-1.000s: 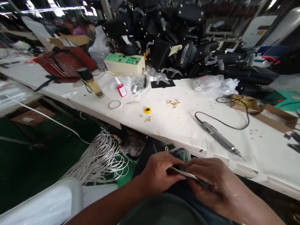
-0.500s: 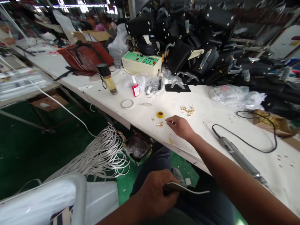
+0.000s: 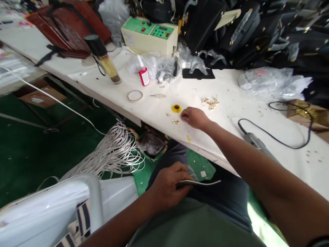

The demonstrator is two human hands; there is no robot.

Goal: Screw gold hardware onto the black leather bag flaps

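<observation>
White workbench (image 3: pixel 115 99) above a green floor (image 3: pixel 25 137). Over a dark-trousered lap (image 3: pixel 226 197), the left hand (image 3: pixel 168 185) grasps one end of a thin, pale-edged strip (image 3: pixel 205 183), likely light, bendable, steadiest pinched across its flat faces. On the bench, the right hand (image 3: pixel 196 117) curls beside small gold metal fittings (image 3: pixel 175 121) and a yellow plastic-looking ring (image 3: pixel 173 110); whether its fingers grip anything is unclear
</observation>
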